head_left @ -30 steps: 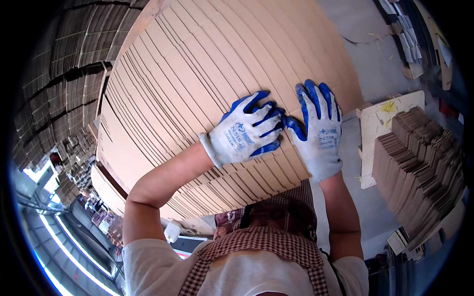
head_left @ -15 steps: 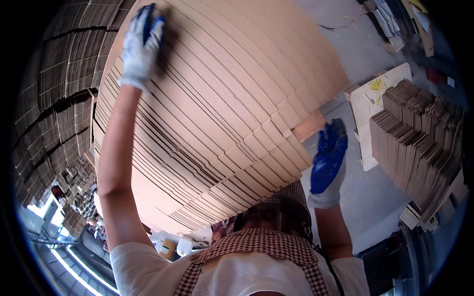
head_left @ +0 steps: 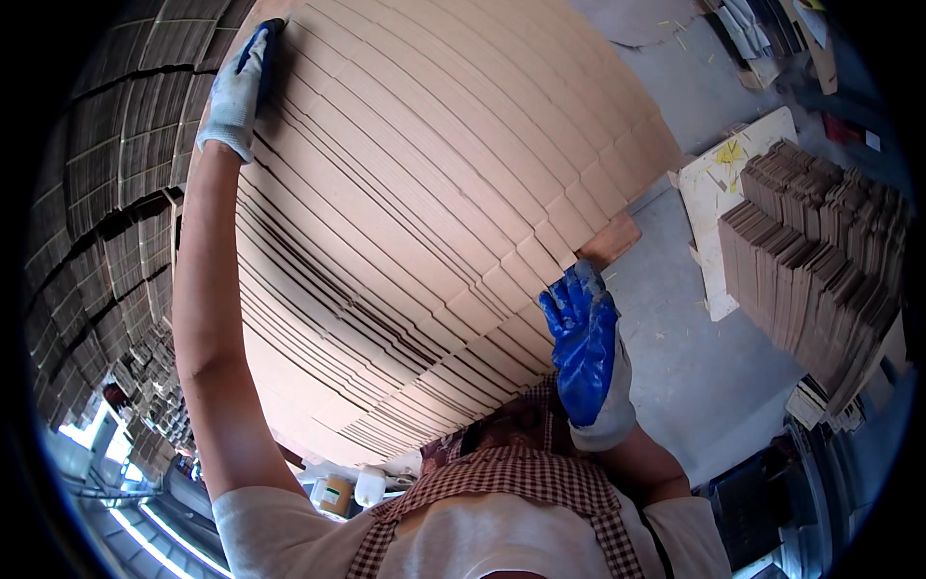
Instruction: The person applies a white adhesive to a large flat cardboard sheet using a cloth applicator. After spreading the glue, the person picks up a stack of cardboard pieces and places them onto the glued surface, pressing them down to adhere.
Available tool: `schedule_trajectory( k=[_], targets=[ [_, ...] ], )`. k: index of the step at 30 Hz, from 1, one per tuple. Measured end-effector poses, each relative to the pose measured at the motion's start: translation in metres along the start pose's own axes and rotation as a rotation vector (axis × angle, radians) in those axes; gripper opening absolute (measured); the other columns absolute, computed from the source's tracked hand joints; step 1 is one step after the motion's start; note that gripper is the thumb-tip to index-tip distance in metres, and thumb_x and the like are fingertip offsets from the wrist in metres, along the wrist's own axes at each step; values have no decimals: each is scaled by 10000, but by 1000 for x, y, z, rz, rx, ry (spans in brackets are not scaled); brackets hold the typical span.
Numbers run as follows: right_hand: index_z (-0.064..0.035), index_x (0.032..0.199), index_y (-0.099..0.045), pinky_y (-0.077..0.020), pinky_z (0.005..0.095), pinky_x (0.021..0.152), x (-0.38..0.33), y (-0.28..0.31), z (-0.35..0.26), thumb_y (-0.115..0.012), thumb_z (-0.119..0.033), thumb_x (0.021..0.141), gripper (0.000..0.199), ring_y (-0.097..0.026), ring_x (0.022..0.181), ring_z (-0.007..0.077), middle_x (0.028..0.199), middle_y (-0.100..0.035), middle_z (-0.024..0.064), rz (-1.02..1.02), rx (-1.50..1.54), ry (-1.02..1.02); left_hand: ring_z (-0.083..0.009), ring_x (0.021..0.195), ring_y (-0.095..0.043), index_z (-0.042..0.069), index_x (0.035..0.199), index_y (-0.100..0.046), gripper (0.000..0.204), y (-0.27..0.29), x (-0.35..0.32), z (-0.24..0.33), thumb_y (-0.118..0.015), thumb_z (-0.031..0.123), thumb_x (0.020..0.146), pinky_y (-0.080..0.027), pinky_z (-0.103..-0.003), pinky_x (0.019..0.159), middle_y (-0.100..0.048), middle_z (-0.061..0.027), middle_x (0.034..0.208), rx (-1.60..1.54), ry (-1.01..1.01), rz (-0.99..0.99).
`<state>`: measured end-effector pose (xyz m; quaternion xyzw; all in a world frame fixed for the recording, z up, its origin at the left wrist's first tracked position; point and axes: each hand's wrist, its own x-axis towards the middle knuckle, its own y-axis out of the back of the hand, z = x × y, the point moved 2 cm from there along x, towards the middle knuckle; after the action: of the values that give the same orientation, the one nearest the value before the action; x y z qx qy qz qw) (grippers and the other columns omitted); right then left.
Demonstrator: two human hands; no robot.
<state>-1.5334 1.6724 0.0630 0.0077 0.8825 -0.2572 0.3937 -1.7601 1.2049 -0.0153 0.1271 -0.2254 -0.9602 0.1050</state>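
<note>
Step in hand looks like squaring the cardboard sheet stack (head_left: 415, 222): left hand (head_left: 236, 87) curled over its far top edge, right hand (head_left: 584, 347) open at near corner; next needs firm two-sided grip.

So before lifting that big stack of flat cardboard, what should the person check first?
1. Left hand on the stack's far edge: ok.
2. Right hand on the near corner: ok, though its palm faces the camera, so actual grip cannot tell.
3. Gloves on both hands: ok.
4. Cardboard stack squared up: not ok, sheets fan out with gaps.
5. Floor free beside it: cannot tell, a second stack stands close.
</note>
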Motion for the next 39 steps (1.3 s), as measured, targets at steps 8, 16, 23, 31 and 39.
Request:
schedule_trajectory(
  k=[8, 16, 23, 31, 39],
  targets=[
    [-56, 1586, -149, -313, 338, 1168, -13, 13, 8, -366, -268, 1097, 576, -317, 1462, 233, 1596, -268, 167, -113, -395, 123, -163, 1244, -587, 75, 1373, -589, 412, -7, -8, 15, -525, 285, 1025, -402, -265, 1065, -633, -62, 1359, 265, -4, 124],
    [-58, 1591, -105, -245, 451, 1219, -8, -13, -12, -343, -343, 1097, 618, -260, 1484, 209, 1647, -153, 107, -84, -557, 69, -208, 1212, -618, 162, 1320, -644, 445, -25, -19, 55, -596, 430, 968, -433, -295, 1034, -679, -54, 1280, 572, 18, 162],
    [-34, 1573, -156, -466, 374, 988, -6, 0, -4, -421, -185, 1079, 581, -550, 1184, 263, 1429, -445, 219, -133, -906, 304, -281, 1198, -620, 196, 1339, -628, 584, -25, -14, 56, -606, 592, 911, -464, -346, 1029, -684, -85, 1256, 965, -146, 89],
    [-42, 1582, -56, -462, 399, 1048, -7, -15, -6, -489, -66, 1034, 698, -478, 1335, 336, 1584, -239, 250, -137, -807, 187, -133, 1103, -639, 152, 1354, -626, 564, -26, -3, 63, -655, 513, 921, -470, -268, 963, -703, -43, 1200, 754, 114, 81],
    [-9, 1571, -44, -443, 429, 1088, -3, -24, -14, -527, -55, 1006, 745, -368, 1419, 408, 1601, -189, 272, -121, -823, 71, -125, 967, -591, 73, 1276, -670, 674, -16, 37, 48, -716, 582, 836, -444, -273, 916, -672, -13, 1120, 588, 135, -14]
  ],
)
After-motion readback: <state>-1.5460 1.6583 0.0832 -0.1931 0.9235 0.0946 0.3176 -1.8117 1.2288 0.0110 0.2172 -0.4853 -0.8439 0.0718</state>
